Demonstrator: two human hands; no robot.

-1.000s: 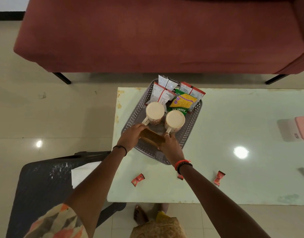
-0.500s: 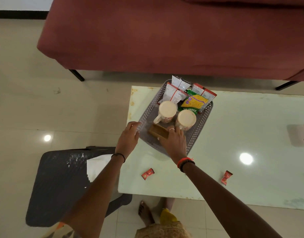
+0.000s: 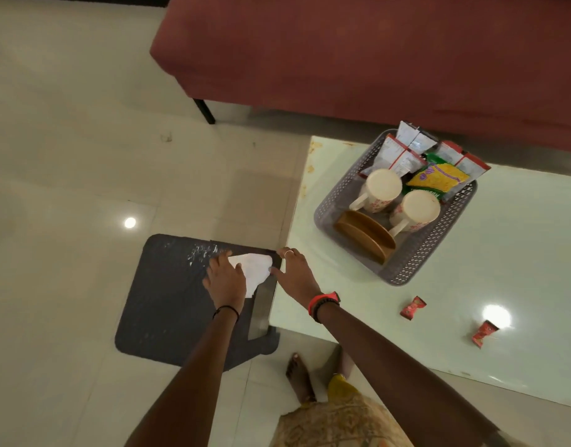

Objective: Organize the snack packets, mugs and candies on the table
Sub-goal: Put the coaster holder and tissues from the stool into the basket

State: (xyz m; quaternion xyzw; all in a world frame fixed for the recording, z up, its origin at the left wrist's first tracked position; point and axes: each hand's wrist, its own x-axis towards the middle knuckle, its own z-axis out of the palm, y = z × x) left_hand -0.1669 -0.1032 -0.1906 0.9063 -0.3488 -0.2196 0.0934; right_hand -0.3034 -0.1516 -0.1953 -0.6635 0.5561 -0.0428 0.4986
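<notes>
Dark seat [image 3: 168,301]: left hand [image 3: 226,280], right hand [image 3: 297,275] flank paper [image 3: 255,269].

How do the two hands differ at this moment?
The left hand lies on the white paper on the dark stool; the right hand is beside it near the table corner. The left wrist wears a thin black band, the right red and black bands. Both are open.
</notes>
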